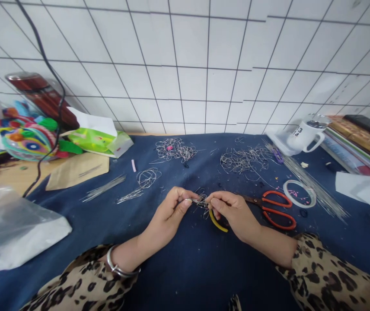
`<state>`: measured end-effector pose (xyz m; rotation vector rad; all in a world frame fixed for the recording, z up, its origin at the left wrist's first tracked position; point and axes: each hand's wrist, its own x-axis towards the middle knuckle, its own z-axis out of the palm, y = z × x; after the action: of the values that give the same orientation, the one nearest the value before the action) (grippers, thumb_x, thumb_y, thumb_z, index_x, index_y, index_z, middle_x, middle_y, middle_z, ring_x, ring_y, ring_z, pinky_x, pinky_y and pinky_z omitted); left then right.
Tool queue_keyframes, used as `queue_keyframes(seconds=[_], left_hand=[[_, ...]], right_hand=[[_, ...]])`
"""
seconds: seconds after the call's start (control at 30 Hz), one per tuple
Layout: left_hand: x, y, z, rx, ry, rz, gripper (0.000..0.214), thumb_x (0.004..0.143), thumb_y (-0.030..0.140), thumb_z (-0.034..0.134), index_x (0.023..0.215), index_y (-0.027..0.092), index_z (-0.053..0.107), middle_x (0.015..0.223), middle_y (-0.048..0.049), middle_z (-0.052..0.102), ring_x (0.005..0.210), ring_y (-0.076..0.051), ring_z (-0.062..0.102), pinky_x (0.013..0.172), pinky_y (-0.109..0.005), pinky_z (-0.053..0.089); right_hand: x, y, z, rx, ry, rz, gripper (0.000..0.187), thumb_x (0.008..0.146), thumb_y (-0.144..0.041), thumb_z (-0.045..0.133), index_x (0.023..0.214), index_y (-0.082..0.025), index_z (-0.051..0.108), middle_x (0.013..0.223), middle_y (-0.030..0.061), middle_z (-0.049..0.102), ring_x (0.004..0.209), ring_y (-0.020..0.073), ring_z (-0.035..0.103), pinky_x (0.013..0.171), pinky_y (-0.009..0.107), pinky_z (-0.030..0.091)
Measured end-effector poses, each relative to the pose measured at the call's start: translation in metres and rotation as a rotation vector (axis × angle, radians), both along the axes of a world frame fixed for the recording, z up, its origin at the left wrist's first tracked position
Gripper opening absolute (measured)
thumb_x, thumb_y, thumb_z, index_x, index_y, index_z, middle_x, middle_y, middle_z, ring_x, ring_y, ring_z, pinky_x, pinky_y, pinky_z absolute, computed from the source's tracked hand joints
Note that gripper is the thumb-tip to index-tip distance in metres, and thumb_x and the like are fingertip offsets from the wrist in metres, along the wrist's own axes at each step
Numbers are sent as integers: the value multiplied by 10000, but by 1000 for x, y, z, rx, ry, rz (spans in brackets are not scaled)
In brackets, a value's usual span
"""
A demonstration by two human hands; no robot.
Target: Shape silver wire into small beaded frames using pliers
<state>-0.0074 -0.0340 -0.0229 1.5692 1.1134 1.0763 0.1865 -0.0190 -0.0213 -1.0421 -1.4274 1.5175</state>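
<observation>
My left hand point(172, 209) and my right hand point(233, 211) meet over the middle of the blue cloth. Each pinches thumb against forefinger on a thin wire point(201, 202) that runs between them. Loops of loose wire lie just beneath and behind the fingertips. A curved yellow handle point(219, 222) sticks out below my right hand; the rest of that tool is hidden. Beside my right hand lie scissors point(277, 199) with red handles, their blades partly covered by the hand.
Wire tangles point(243, 160) and a second tangle point(175, 150) lie farther back. Straight wires point(317, 190), a white ring point(299, 193) and a white mug point(306, 134) are at right. To the left are thin rods point(104, 188), a plastic bag point(19, 233) and a brown envelope point(78, 170). A tiled wall rises behind.
</observation>
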Motion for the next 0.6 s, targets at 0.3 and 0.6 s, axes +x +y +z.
queue_keyframes(seconds=[0.3, 0.6], left_hand=[[-2, 4, -4, -49, -71, 9, 94, 842, 248, 562, 813, 163, 535, 879, -44, 613, 855, -165, 569, 800, -311, 439], [-1, 3, -3, -58, -51, -6, 99, 831, 249, 581, 814, 163, 536, 858, -30, 604, 819, -145, 558, 777, -293, 440]], right_hand=[[0, 1, -1, -4, -12, -15, 178, 825, -303, 558, 888, -169, 657, 723, 2, 578, 549, 72, 479, 526, 215, 396], [0, 1, -5, -5, -18, 10, 210, 828, -338, 562, 922, -187, 674, 731, 10, 569, 579, 90, 455, 539, 234, 383]])
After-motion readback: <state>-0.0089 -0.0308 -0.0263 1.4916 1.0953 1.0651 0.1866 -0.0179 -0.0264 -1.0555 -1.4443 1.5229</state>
